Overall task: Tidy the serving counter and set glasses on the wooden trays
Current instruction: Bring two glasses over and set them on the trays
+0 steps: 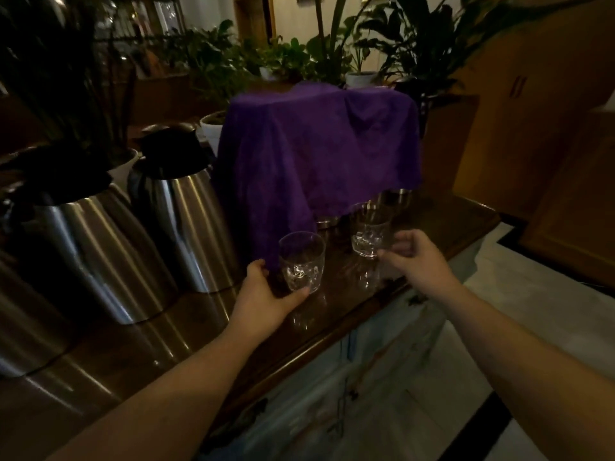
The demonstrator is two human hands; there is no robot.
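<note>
Two clear tumblers stand on the dark wooden counter (442,234). My left hand (266,291) cups the near glass (302,261) from its left and underside, thumb at the base. The far glass (370,229) stands to the right, and my right hand (416,257) reaches it with fingertips at its lower right side; whether they grip it is unclear. No wooden tray shows in view.
A purple cloth (316,154) drapes over a tall box behind the glasses, with metal cups (394,196) peeking out under its hem. Steel thermos jugs (186,214) line the counter's left. Potted plants (362,54) stand behind. The counter's front edge drops to pale cabinet doors (382,371).
</note>
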